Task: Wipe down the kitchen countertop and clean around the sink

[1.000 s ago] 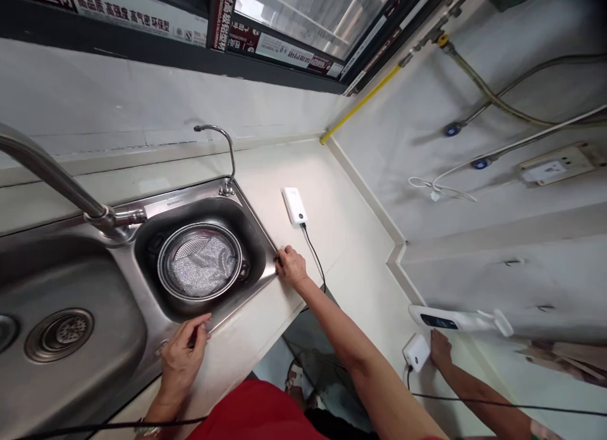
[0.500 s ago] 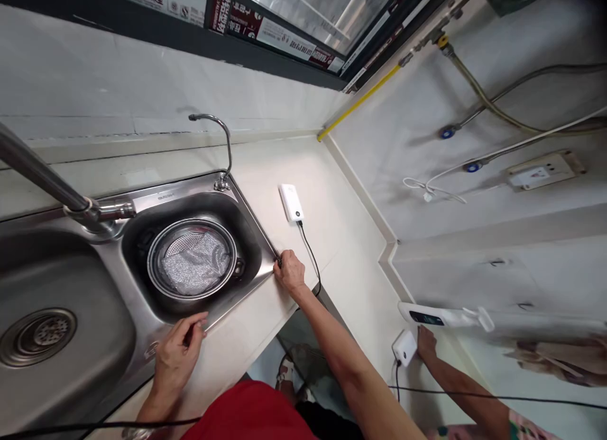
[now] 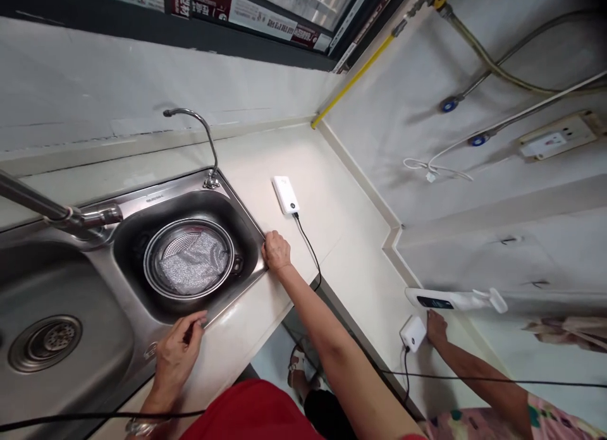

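My left hand (image 3: 176,356) rests by the front rim of the steel sink (image 3: 237,293), its fingers curled towards the thumb. Whether anything small is between those fingertips I cannot make out. At the sink's right edge, near the front corner, my right hand (image 3: 277,249) is closed with its fingertips against the rim; what they hold, if anything, is hidden. Inside the right basin sits a round metal pot (image 3: 148,263). A silvery mesh cloth (image 3: 202,266) and a perforated metal piece (image 3: 183,243) lie in it.
A white power bank (image 3: 285,195) with a black cable (image 3: 308,244) lies on the counter (image 3: 327,193). Behind the sink stand a thin curved tap (image 3: 208,136) and a thicker faucet (image 3: 85,222). Another person's hand (image 3: 436,328) is by a second white device (image 3: 413,334) at right.
My right hand has slid a little away from me along the sink's right edge. My left hand stays almost in place. The whole view has shifted slightly.
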`<state>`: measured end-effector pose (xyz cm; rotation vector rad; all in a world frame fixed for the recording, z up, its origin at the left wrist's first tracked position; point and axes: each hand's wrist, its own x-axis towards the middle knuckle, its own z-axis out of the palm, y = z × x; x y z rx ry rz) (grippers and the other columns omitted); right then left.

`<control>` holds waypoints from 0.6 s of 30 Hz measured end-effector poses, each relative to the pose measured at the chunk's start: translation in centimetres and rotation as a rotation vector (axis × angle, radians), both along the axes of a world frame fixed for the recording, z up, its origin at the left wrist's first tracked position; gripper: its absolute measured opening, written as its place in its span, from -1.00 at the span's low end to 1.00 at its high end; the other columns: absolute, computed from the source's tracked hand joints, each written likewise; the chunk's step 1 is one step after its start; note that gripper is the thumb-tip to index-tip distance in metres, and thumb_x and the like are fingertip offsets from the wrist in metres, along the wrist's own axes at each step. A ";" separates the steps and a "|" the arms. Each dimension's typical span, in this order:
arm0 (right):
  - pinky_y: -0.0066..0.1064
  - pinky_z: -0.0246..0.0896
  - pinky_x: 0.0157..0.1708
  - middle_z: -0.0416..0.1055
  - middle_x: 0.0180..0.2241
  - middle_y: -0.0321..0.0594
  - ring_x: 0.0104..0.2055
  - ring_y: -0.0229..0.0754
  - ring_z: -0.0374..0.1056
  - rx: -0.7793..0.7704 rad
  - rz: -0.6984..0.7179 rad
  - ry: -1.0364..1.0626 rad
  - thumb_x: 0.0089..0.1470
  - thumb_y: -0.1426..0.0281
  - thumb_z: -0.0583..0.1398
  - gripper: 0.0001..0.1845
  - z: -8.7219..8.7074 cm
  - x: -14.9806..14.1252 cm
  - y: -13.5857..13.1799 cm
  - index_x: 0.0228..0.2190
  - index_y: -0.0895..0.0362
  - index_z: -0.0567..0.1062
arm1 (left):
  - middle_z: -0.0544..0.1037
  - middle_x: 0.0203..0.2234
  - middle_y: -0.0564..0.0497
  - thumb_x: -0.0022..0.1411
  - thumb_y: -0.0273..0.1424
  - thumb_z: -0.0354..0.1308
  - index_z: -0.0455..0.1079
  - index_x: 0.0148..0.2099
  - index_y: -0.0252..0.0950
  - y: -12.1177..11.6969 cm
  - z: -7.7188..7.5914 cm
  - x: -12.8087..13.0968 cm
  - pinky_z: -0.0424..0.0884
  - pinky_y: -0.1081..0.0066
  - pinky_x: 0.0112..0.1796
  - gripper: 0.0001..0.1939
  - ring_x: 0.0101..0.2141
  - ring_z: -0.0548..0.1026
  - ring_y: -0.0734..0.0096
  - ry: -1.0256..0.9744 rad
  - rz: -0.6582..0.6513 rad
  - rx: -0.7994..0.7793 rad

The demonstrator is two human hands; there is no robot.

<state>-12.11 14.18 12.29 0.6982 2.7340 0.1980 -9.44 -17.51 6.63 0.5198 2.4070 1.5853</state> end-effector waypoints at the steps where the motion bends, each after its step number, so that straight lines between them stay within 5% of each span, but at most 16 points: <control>1: -0.32 0.27 -0.13 0.37 0.03 0.03 -0.01 -0.06 0.34 -0.001 -0.026 0.013 0.35 0.39 0.06 -0.77 0.0 0.0 -0.1 0.00 0.15 0.34 | 0.68 -0.33 0.06 0.31 -0.20 0.08 0.58 -0.13 -0.19 -0.1 0.0 0.0 0.52 0.47 -0.40 -0.70 -0.43 0.62 0.40 -0.009 0.003 -0.006; 11: -0.31 0.25 -0.14 0.38 -0.02 -0.07 -0.07 -0.09 0.43 -0.039 -0.306 0.021 0.32 0.32 0.08 -0.78 0.3 3.5 -0.4 -0.04 0.11 0.34 | 0.68 -0.29 0.04 0.35 -0.25 0.06 0.57 -0.11 -0.20 -0.4 -0.1 0.2 0.50 0.49 -0.41 -0.72 -0.39 0.63 0.41 0.062 -0.020 0.014; 18: -0.32 0.23 -0.18 0.39 -0.02 -0.04 -0.09 -0.07 0.39 0.030 -0.205 -0.008 0.31 0.37 0.08 -0.80 -0.2 3.7 -0.5 -0.05 0.12 0.36 | 0.67 -0.30 0.07 0.37 -0.30 0.05 0.55 -0.09 -0.19 0.1 -0.5 0.3 0.47 0.49 -0.45 -0.75 -0.43 0.59 0.43 0.114 -0.018 0.017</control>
